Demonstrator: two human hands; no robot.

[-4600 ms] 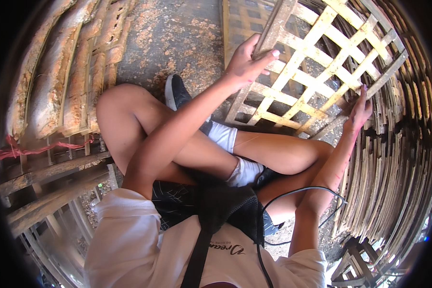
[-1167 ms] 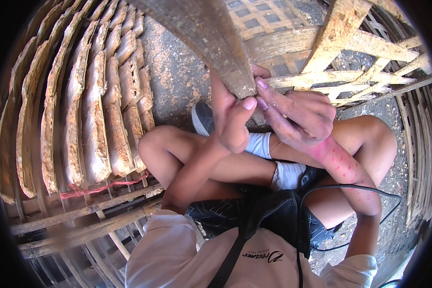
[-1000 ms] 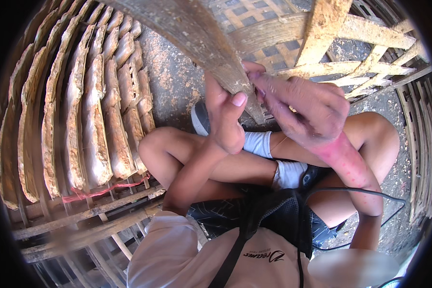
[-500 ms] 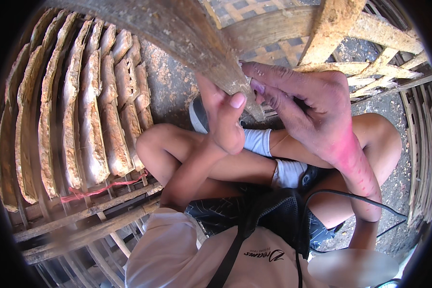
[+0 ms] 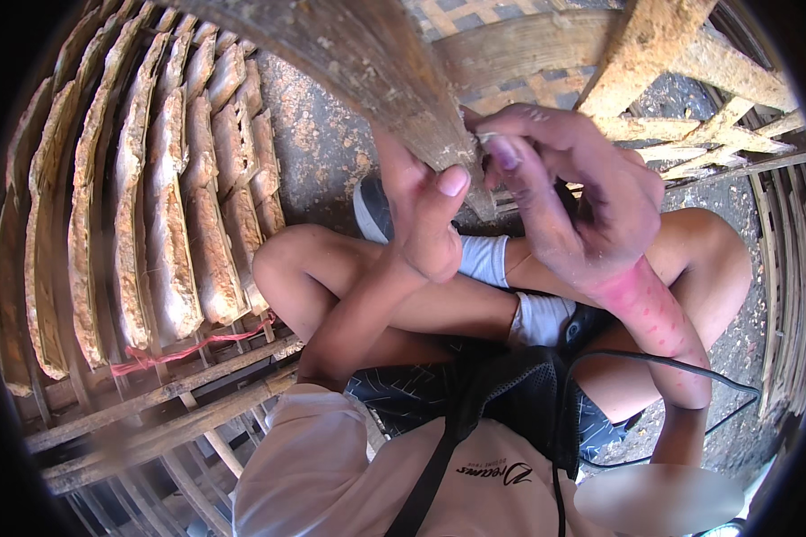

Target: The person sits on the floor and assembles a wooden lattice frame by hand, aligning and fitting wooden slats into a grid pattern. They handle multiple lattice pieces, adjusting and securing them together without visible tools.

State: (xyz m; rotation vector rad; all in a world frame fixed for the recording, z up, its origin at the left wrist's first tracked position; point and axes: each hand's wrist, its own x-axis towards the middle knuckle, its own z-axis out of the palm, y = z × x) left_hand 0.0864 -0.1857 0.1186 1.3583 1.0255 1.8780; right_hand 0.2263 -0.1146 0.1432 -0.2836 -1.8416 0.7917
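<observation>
A weathered wooden post (image 5: 376, 76) slants down from the top left to an end above my crossed shins. Near that end my left hand (image 5: 425, 215) is wrapped round it, thumb over the near face, the other fingers hidden behind the wood. Close against the post's right edge is my right hand (image 5: 591, 192), its fingers bent and thumb and forefinger pinched together. A tiny pale bit shows at those fingertips, too small to name. Pink-red stains cover the right wrist.
Rows of rough, brown-crusted slabs (image 5: 170, 233) stand at the left on a slatted frame (image 5: 161, 403), with a pink-red cord (image 5: 188, 351) along it. Wooden crosspieces (image 5: 645, 63) and lattice fill the upper right. A black cable (image 5: 681, 362) loops by my right forearm.
My right hand has turned at the wrist and its fingers have curled more, the pinch shifting slightly right. The post's end has moved a little; my left hand keeps its hold.
</observation>
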